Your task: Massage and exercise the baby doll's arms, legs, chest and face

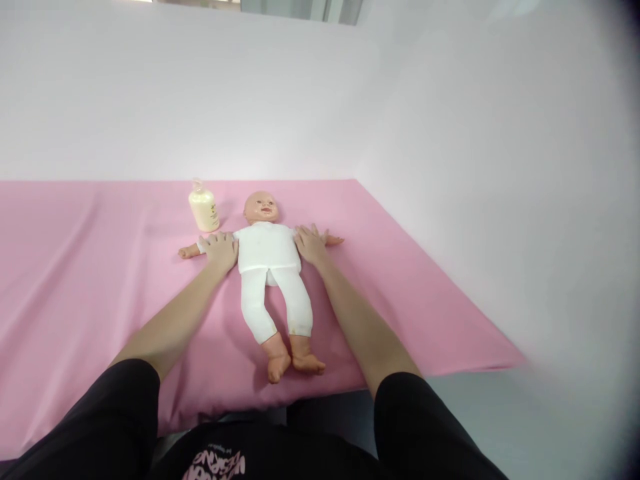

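my left hand lies flat on the doll, over its arm on the left side of the frame, fingers spread apart and pressing down, not clamped on anything. my right hand does the same on the doll's other arm, palm down, fingers apart and pointing up the frame. the doll lies on its back in the middle of the frame, head toward the top, feet toward me, dressed in a white top and white leggings, arms stretched straight out to the sides. it rests on a pink sheet that covers the worktop. a cream lotion bottle stands upright just beside the doll's head, up and to the left of it, close to my left hand but not touching it.

as i judge it, i am at the step of working both arms at once, palms laid near the shoulders. the next move calls for an even, light stroke outward along each arm, both hands together, without shifting the doll or nudging the bottle.
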The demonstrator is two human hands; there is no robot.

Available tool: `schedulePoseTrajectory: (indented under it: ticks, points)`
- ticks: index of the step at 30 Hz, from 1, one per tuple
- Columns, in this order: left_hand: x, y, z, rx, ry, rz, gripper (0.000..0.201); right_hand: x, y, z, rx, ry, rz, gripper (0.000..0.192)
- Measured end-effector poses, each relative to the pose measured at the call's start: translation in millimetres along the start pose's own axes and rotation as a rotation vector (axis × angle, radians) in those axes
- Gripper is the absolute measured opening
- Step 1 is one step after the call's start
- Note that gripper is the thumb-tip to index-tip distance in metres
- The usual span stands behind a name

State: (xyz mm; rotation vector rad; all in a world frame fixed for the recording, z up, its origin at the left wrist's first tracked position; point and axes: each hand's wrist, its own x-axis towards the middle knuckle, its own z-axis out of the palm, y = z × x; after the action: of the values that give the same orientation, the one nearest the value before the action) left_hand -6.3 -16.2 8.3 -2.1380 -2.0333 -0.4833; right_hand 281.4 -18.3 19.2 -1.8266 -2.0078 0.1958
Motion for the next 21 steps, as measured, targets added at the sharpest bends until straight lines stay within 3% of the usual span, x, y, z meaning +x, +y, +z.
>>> schedulePoseTrajectory:
  ticks: [3,6,14,18,21]
  points:
    - [0,0,-1.8,0.003,-0.019,-0.009,0.053,-4,-25,-4,0.073,-0.166,-0.146,0.059]
    - [-1,1,-2.8,0.013,-0.015,-0.009,0.052,-15,-56,-9,0.067,-0.253,-0.287,0.065]
    - [-3,7,-8.0,0.108,-0.063,-0.032,0.055,-84,-136,-14,-0.064,-0.45,-0.919,0.053]
    - [-3,6,-7.7,0.119,-0.063,-0.028,0.055,-109,-153,-13,-0.083,-0.454,-1.035,0.052]
    - [-3,5,-6.3,0.121,-0.058,-0.021,0.055,-104,-151,-11,-0.066,-0.466,-1.04,0.051]
